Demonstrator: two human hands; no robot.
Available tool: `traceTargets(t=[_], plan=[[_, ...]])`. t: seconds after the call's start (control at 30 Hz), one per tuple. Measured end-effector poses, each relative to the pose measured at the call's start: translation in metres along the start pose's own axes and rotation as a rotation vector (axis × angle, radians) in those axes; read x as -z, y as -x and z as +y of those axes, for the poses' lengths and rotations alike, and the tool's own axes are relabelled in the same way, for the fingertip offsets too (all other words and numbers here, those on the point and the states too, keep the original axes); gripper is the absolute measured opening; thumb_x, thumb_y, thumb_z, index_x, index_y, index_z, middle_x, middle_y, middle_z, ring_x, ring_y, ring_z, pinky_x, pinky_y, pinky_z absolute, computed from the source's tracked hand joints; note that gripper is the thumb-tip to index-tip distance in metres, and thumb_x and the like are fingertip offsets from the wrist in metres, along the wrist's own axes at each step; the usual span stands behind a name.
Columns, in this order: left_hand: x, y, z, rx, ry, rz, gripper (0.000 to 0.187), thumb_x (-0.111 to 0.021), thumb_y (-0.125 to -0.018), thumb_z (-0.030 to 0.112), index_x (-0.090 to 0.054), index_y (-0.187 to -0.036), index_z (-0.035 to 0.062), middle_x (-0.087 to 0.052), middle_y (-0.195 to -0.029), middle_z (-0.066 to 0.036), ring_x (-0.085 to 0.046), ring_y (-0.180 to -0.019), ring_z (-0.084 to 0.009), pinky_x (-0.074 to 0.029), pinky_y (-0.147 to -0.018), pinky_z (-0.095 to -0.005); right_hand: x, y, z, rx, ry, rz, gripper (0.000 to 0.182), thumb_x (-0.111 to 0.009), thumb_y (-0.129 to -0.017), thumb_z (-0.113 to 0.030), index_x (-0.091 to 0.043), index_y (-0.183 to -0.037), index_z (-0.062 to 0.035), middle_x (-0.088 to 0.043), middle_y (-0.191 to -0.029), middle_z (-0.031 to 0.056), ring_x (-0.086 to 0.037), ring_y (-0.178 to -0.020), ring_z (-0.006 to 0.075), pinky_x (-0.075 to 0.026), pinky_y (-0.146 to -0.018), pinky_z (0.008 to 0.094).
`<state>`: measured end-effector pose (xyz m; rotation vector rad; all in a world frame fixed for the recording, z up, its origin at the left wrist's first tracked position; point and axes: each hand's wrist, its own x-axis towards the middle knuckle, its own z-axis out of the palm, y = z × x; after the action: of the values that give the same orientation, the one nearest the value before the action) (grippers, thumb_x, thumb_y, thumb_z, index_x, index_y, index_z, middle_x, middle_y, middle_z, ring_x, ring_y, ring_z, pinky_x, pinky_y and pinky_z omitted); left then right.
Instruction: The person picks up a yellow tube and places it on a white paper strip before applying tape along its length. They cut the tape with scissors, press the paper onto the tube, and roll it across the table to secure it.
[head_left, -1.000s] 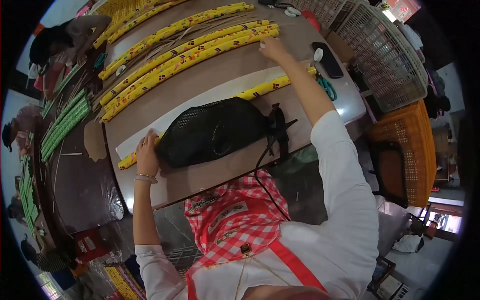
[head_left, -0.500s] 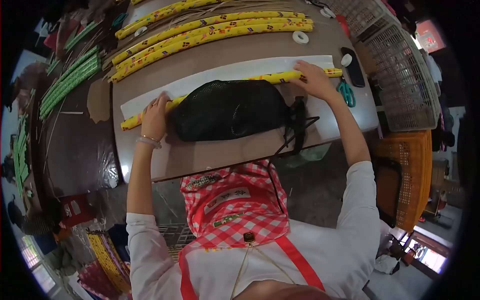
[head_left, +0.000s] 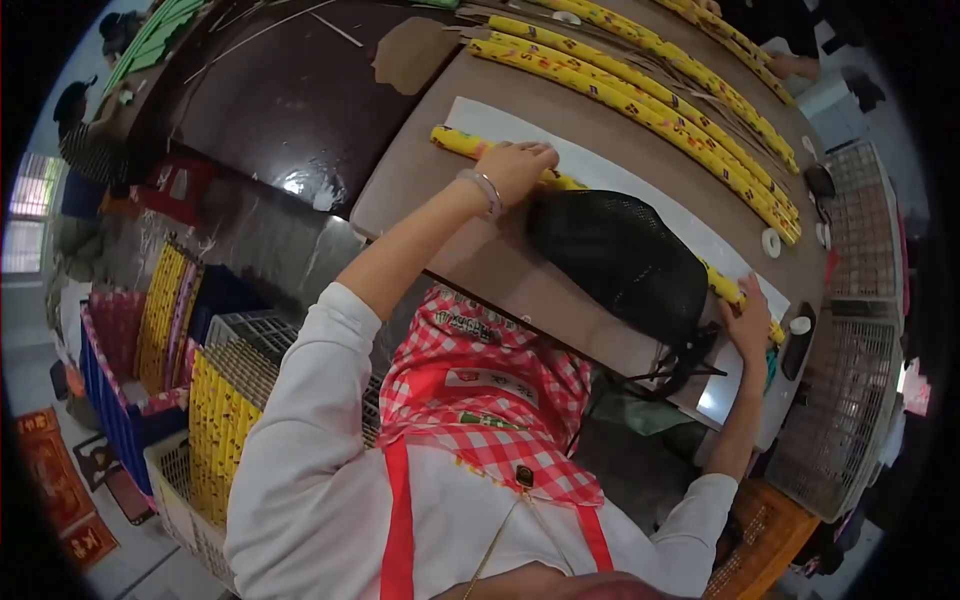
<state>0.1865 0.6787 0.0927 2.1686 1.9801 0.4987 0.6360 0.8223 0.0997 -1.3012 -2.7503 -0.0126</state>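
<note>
A long yellow patterned roll (head_left: 461,142) lies across the table along the near side of a white sheet (head_left: 600,165). My left hand (head_left: 516,172) is bent over the roll near its left end, fingers together on top. Close to the other end, my right hand (head_left: 747,318) has its fingers curled over the same roll. Between my hands a black mesh bag (head_left: 615,255) with dark straps rests on the table and hides the roll's middle. Teal-handled scissors (head_left: 771,370) are partly covered beside my right hand.
Several yellow patterned rolls (head_left: 640,110) lie farther back. A tape roll (head_left: 770,242) and a dark phone-like object (head_left: 797,348) sit at the right, near plastic crates (head_left: 838,410). Other people (head_left: 95,135) are around. A crate with yellow rolls (head_left: 215,425) stands at lower left.
My view has swung to the left, so the table now appears tilted and farther right. Both hands remain on the yellow roll near its ends, and the mesh bag stays between them.
</note>
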Motion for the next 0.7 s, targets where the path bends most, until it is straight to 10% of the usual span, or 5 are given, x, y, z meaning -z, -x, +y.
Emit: traceTargets(t=[0.7], plan=[[0.001, 0.003, -0.007, -0.127, -0.069, 0.020, 0.035, -0.054, -0.072, -0.001, -0.047, -0.106, 0.0067, -0.043, -0.128, -0.015, -0.040, -0.118, -0.0322, -0.035, -0.096, -0.0395, 0.024, 0.005, -0.010, 0.031, -0.203, 0.020, 0.042, -0.062, -0.074, -0.028, -0.049, -0.109, -0.0098, -0.037, -0.130, 0.0120, -0.038, -0.116, 0.0334, -0.028, -0.098, 0.0436]])
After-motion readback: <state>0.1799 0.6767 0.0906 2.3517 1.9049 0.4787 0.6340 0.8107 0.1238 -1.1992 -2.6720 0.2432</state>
